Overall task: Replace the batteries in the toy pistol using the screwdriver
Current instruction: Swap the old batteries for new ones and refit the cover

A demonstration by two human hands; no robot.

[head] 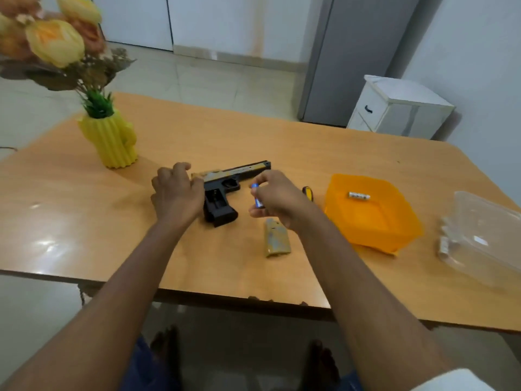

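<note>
A black and gold toy pistol (225,190) lies on its side on the wooden table (197,136), its grip compartment open and facing up. My left hand (176,193) rests on the pistol's rear end with curled fingers. My right hand (277,198) pinches a blue battery (258,197) just right of the grip. The gold compartment cover (276,238) lies on the table below that hand. A yellow and black screwdriver handle (308,192) peeks out behind my right hand.
An orange bowl (394,221) at the right holds one white battery (359,195). A clear plastic container (485,235) with more batteries (445,244) sits at the far right edge. A yellow vase (112,139) with flowers stands at the back left.
</note>
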